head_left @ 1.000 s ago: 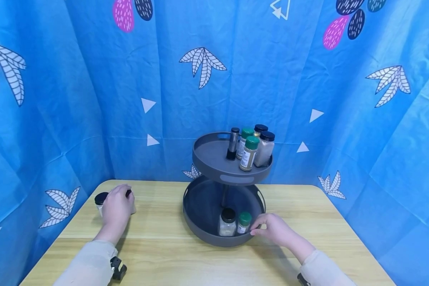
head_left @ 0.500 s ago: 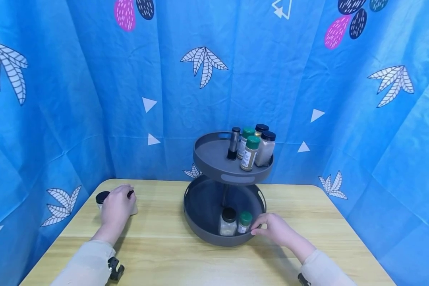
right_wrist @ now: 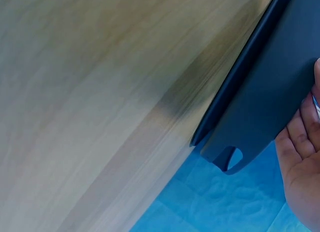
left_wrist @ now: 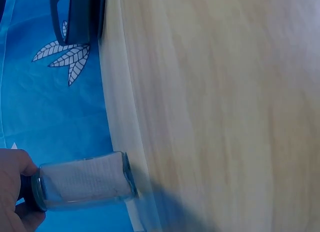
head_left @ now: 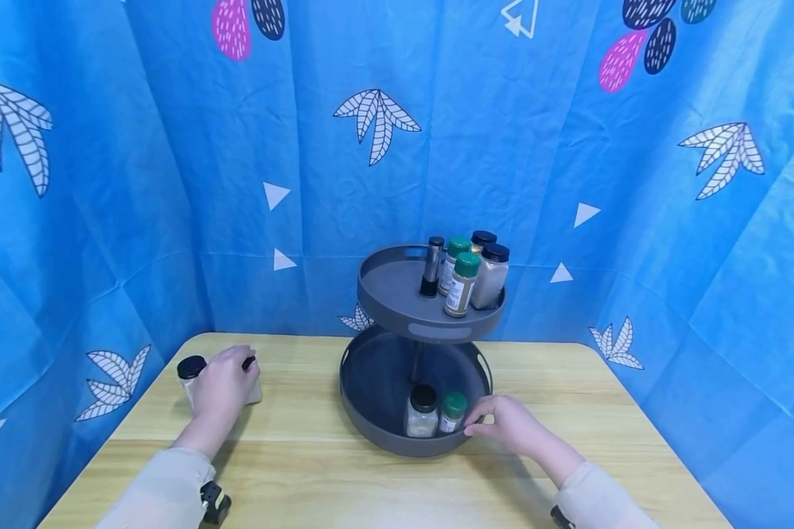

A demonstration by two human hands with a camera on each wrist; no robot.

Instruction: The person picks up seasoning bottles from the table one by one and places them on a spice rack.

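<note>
My left hand (head_left: 220, 383) grips a clear square glass spice jar (left_wrist: 87, 181) by its black lid, at the left of the table. The jar's body shows in the left wrist view, with a pale label on it. Just left of that hand another black-lidded jar (head_left: 191, 366) stands partly hidden. My right hand (head_left: 512, 427) pinches the rim of the lower tray (head_left: 372, 389) of a dark grey two-tier organizer. Inside that tray, near the right fingers, are a black-lidded jar (head_left: 421, 419) and a green-capped spice bottle (head_left: 452, 417).
The upper tray (head_left: 390, 294) carries several bottles on its right side, including a slim black-and-silver grinder (head_left: 433, 268), a green-capped bottle (head_left: 460, 286) and a big black-lidded jar (head_left: 491, 278). A blue patterned curtain (head_left: 384, 198) surrounds the wooden table (head_left: 291, 470).
My left hand has shifted slightly to the right with the jar, away from the other black-lidded jar. The right hand and the organizer have stayed where they were.
</note>
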